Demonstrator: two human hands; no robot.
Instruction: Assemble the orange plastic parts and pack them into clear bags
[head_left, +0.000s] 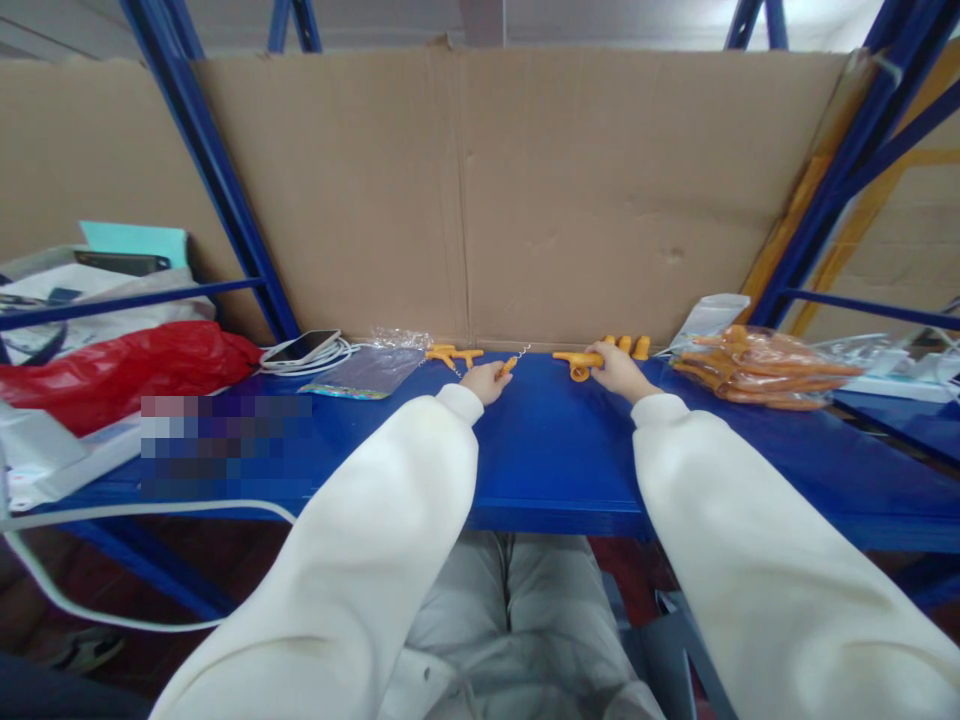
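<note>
My left hand (485,381) is closed around a small orange piece with a thin metal chain (512,361) sticking out of its grip. My right hand (619,368) grips an orange plastic part (576,360) that rests on the blue shelf (547,450). Another orange T-shaped part (452,354) lies just left of my left hand. More orange pieces (634,345) sit behind my right hand against the cardboard wall (525,190).
A clear bag of orange parts (761,366) lies to the right. A phone with a white cable (306,348), a small plastic bag (371,368) and a red bag (120,370) lie to the left. Blue rack posts (217,190) flank the shelf.
</note>
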